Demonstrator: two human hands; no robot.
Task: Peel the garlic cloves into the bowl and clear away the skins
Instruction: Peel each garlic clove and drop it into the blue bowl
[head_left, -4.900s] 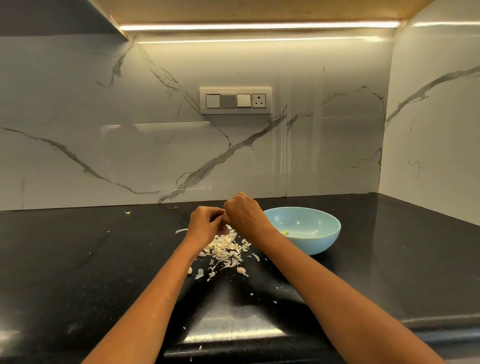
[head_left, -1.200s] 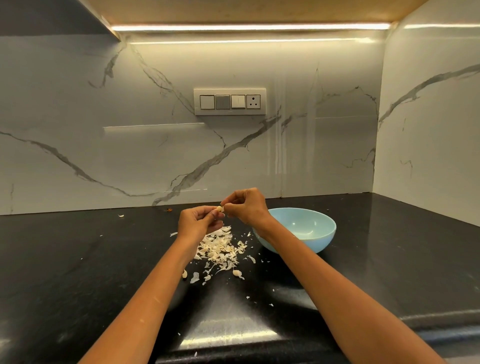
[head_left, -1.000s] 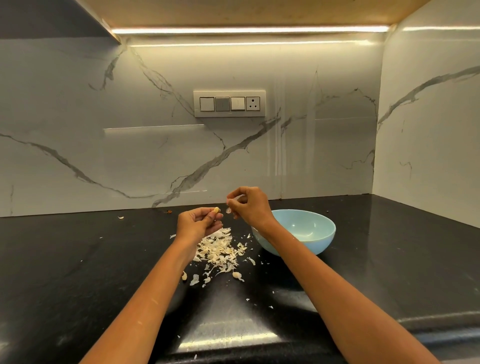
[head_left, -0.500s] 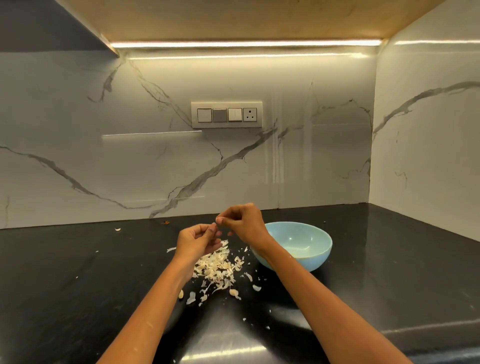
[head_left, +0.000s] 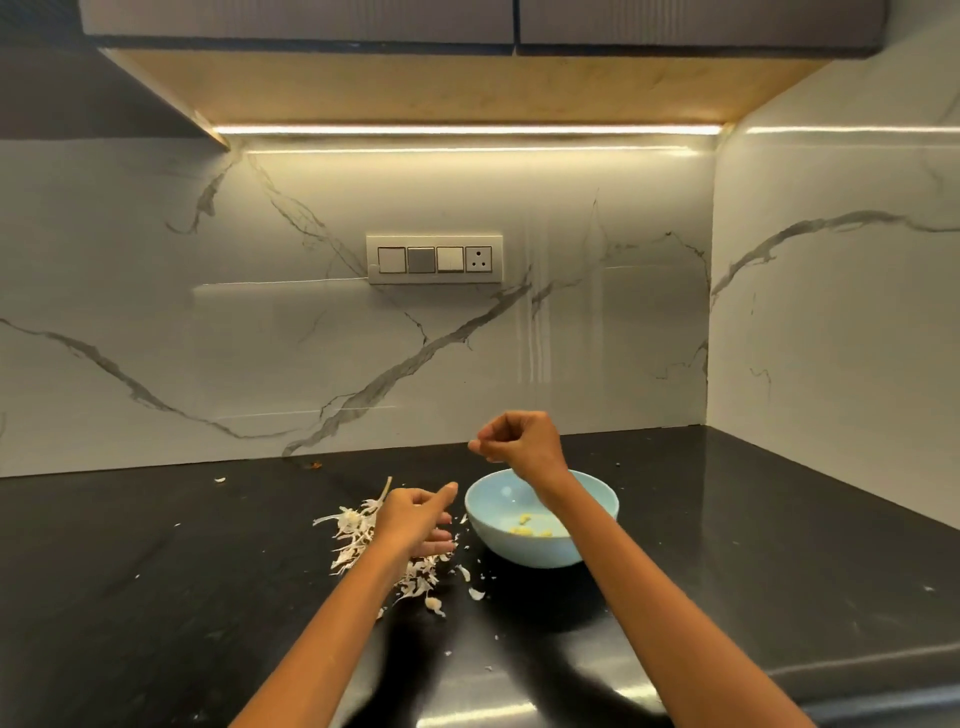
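Observation:
A light blue bowl (head_left: 483, 512) stands on the black counter (head_left: 156, 597) with several peeled garlic cloves (head_left: 525, 525) inside. To its left lies a pile of white garlic skins (head_left: 353, 535). My left hand (head_left: 415, 519) hovers low over that pile, fingers stretched toward the bowl's left rim and holding nothing. My right hand (head_left: 519, 441) is raised above the bowl's far rim with its fingers curled. Its thumb and forefinger pinch a tiny scrap of garlic skin, barely visible. A small pale piece (head_left: 432, 603) lies at the pile's near edge.
Loose flakes of skin (head_left: 475, 594) are scattered in front of the bowl and toward the counter's front edge. A marble backsplash with a switch panel (head_left: 434, 259) rises behind. A side wall (head_left: 831, 364) closes the counter on the right, and cabinets hang overhead.
The hands were together over the pile, peeling a clove. They have parted: my left hand dropped and spread open beside the bowl, and my right hand rose over the bowl. The camera tilted up.

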